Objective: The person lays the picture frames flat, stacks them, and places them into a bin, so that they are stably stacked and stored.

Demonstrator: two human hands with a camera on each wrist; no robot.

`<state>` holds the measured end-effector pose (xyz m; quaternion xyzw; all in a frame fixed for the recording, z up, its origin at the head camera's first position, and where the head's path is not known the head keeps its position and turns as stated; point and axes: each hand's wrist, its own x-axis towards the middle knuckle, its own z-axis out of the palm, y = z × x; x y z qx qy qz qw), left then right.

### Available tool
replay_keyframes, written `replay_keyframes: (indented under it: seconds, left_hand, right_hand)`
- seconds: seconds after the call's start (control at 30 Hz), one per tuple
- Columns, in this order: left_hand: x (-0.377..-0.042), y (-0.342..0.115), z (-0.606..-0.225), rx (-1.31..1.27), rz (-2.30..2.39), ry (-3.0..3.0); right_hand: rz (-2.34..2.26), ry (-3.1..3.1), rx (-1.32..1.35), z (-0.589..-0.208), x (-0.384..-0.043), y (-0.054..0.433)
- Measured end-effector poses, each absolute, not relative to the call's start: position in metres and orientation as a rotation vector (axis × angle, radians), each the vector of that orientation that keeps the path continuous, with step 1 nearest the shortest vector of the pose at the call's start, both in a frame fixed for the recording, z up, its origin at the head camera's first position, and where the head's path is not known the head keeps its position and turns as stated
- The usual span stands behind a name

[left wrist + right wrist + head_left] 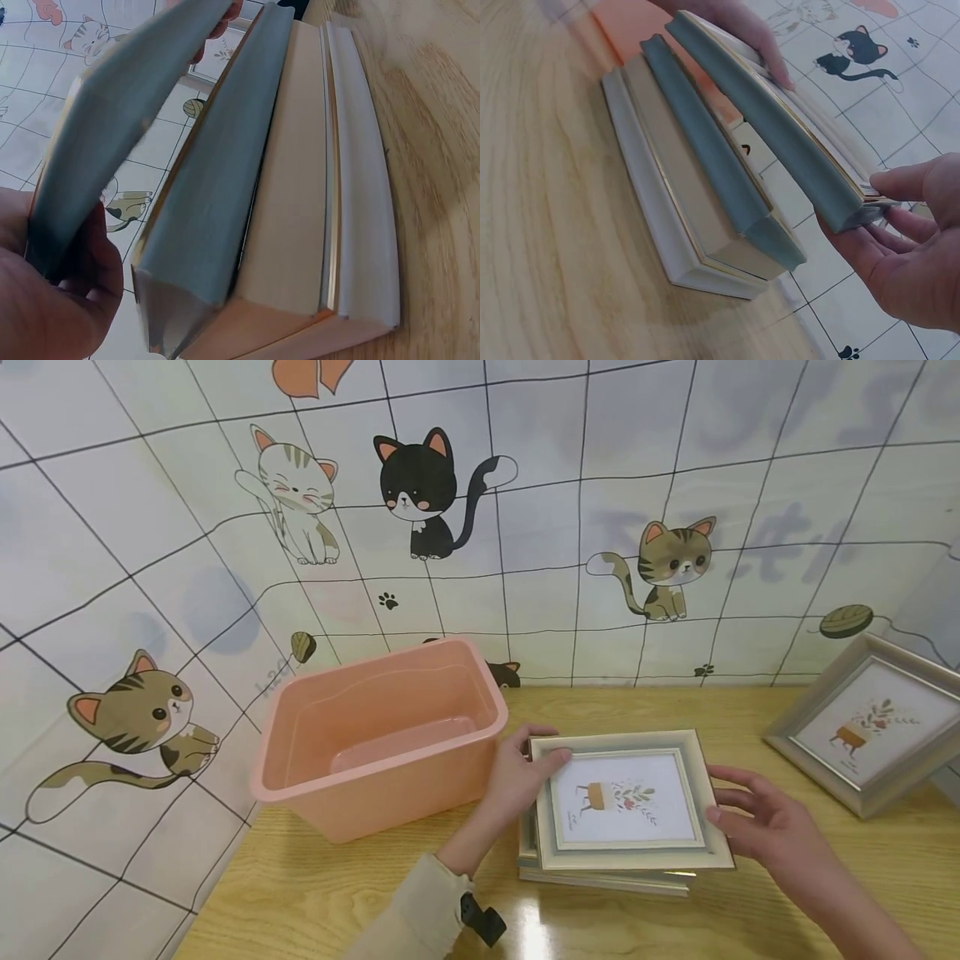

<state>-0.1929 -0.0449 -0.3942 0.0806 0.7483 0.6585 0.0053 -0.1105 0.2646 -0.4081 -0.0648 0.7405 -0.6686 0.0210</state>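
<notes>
A picture frame [626, 810] with a cream and grey-blue border holds a print of a potted plant, turned sideways. My left hand [519, 777] grips its left edge, thumb on top and fingers beneath. At the opposite edge, my right hand [772, 822] pinches it between thumb and fingers. Both wrist views show this frame lifted apart from a stack of frames below. In the left wrist view the stack has a blue-green frame [210, 172] uppermost, a beige one [289, 172] under it and a white one [364, 172] at the bottom, on the wooden table.
A pink plastic bin [375, 793] stands left of the stack, its visible inside bare. To the right, a silver picture frame [813, 756] with a similar plant print stands tilted back. Behind the table [300, 902] hangs a cat-patterned wall covering [540, 568].
</notes>
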Motion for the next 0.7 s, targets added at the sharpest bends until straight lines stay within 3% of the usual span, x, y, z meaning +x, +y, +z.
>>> replay_keyframes:
  seconds: [0.47,0.7]
  left_hand:
    - [-0.201,-0.046,-0.403,0.160,1.939,2.487]
    - [-0.205,-0.047,-0.409,0.147,1.938,2.453]
  right_hand:
    - [-1.631,2.723,-0.051,-0.412,-0.101,0.237]
    - [-1.723,2.747,-0.062,-0.415,-0.101,0.229]
